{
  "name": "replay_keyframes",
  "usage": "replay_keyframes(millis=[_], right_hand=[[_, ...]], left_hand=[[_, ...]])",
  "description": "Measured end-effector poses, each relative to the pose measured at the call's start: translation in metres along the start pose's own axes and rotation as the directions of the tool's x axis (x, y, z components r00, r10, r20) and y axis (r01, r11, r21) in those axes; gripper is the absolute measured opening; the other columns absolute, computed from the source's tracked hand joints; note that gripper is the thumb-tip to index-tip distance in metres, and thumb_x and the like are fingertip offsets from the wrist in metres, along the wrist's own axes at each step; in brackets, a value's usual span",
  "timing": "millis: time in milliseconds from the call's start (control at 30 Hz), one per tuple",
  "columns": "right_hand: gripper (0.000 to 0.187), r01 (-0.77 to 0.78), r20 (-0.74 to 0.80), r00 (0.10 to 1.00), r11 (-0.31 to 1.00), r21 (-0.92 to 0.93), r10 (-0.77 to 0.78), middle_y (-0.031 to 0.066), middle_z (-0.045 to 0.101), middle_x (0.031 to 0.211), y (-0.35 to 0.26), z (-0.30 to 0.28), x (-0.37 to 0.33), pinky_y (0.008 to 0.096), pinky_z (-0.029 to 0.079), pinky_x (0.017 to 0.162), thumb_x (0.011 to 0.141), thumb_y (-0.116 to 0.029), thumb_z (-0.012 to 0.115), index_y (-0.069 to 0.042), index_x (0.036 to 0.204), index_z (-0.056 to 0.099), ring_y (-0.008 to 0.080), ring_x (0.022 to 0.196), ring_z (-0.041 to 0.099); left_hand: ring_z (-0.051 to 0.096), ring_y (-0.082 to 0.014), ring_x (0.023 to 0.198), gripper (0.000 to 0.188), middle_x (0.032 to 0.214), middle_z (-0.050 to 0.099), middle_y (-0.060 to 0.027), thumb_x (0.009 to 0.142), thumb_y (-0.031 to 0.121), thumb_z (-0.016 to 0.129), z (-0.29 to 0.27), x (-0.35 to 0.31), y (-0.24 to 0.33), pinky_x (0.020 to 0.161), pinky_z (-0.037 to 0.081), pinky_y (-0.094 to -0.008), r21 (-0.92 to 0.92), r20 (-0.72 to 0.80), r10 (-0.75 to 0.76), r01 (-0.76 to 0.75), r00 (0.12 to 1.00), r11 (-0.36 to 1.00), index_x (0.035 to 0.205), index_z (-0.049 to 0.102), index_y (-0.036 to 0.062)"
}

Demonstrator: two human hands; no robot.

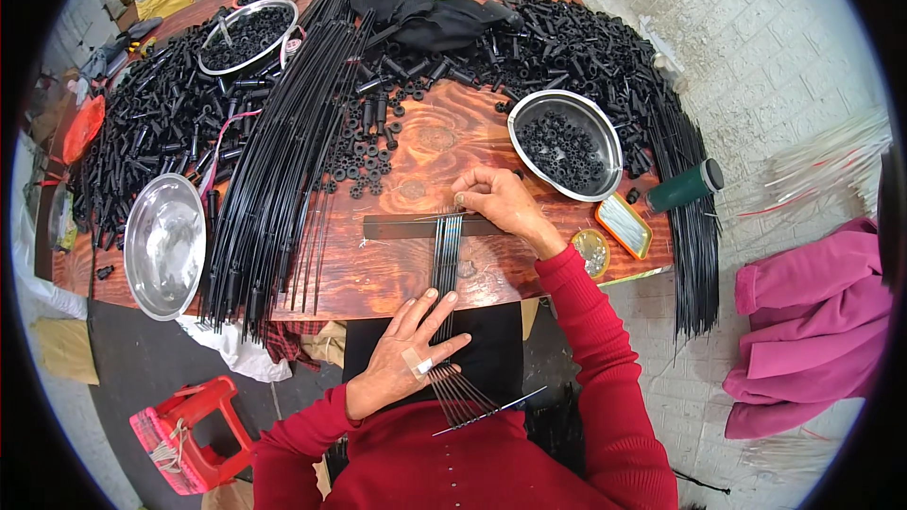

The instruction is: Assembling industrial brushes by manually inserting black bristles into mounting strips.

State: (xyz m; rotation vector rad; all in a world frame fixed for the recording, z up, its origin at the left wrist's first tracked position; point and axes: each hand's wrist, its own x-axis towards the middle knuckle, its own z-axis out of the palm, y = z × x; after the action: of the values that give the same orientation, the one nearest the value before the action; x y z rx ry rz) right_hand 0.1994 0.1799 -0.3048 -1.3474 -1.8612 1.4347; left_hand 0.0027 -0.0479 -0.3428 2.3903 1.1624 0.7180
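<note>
1. Nearest, my left hand [406, 349] lies palm-down with fingers spread over a small bundle of thin black rods [446, 264], pressing them at the near edge of the surface [435, 132]; a pale strip of tape wraps one finger.
2. Below that hand the rod ends fan out over my red sleeves and lap, and one rod lies crosswise.
3. From there the rods run straight away from me, side by side, across the wood to a dark flat bar [416, 225] that lies crosswise on the surface.
4. My right hand [501, 203] rests at the far end of the rods, just at the bar, fingers curled and pinched on something small; I cannot tell what it is.
5. Right of that hand sit a small round glass dish [591, 250], an orange-rimmed tray [624, 225] and a dark green bottle [685, 186] lying on its side.
6. Just beyond the right hand stands a steel bowl [565, 144] holding small black rings.
7. To my left an empty steel bowl [164, 244] sits near the edge, beside a long thick sheaf of black rods [274, 170] running away from me.
8. Loose black rings [364, 156] are scattered mid-surface.
9. Farther off lie heaps of black tubes [151, 123], another bowl [248, 35] of black parts and a black bag [416, 5].
10. Off the surface, a red stool [189, 434] stands low left and pink cloth [812, 321] lies right.
</note>
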Motion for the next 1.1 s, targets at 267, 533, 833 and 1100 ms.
replay_keyframes(millis=[267, 533, 833, 1100], right_hand=[[0.014, 0.123, -0.138, 0.979, 0.974, -0.190, -0.151, 0.0042, 0.074, 0.090, -0.020, -0.017, -0.020, 0.0260, 0.053, 0.071, 0.094, -0.008, 0.067, -0.001, 0.104, 0.072, 0.0089, 0.079, 0.067], [0.019, -0.028, -0.418, 0.898, 0.927, -0.374, -0.141, 0.0044, 0.074, 0.088, 0.019, -0.129, -0.003, 0.0257, 0.053, 0.075, 0.095, -0.006, 0.062, 0.001, 0.109, 0.072, 0.0102, 0.080, 0.067], [0.019, -0.115, -0.375, 0.906, 0.739, -0.663, -0.196, 0.0127, 0.076, 0.100, 0.012, -0.132, -0.017, 0.0455, 0.056, 0.082, 0.091, -0.025, 0.068, -0.015, 0.104, 0.078, 0.0352, 0.096, 0.072], [0.017, -0.182, -0.454, 0.840, 0.633, -0.752, -0.298, 0.0115, 0.076, 0.091, 0.009, -0.191, -0.072, 0.0442, 0.057, 0.078, 0.091, -0.025, 0.068, -0.013, 0.098, 0.078, 0.0327, 0.088, 0.073]], left_hand=[[0.034, -0.0416, 0.147, 0.052, 0.162, 0.036, -0.0147, 0.078, 0.044, 0.082, -0.001, 0.002, 0.001, 0.115, 0.036, -0.0579, -0.011, 0.006, -0.005, 0.005, 1.000, 1.000, 0.126, 0.071, 0.0281], [0.037, -0.0439, 0.144, 0.049, 0.161, 0.037, -0.0151, 0.079, 0.044, 0.081, -0.003, 0.002, 0.002, 0.113, 0.037, -0.0583, -0.002, 0.016, -0.001, 0.001, 1.000, 1.000, 0.125, 0.073, 0.0283], [0.037, -0.0429, 0.145, 0.049, 0.161, 0.038, -0.0162, 0.079, 0.042, 0.082, -0.008, 0.007, 0.006, 0.115, 0.036, -0.0576, 0.016, 0.021, -0.002, 0.001, 1.000, 1.000, 0.124, 0.072, 0.0245], [0.037, -0.0432, 0.145, 0.048, 0.161, 0.038, -0.0172, 0.081, 0.043, 0.080, -0.011, 0.009, 0.010, 0.114, 0.036, -0.0585, 0.054, 0.053, 0.001, -0.003, 0.999, 0.999, 0.125, 0.073, 0.0260]])
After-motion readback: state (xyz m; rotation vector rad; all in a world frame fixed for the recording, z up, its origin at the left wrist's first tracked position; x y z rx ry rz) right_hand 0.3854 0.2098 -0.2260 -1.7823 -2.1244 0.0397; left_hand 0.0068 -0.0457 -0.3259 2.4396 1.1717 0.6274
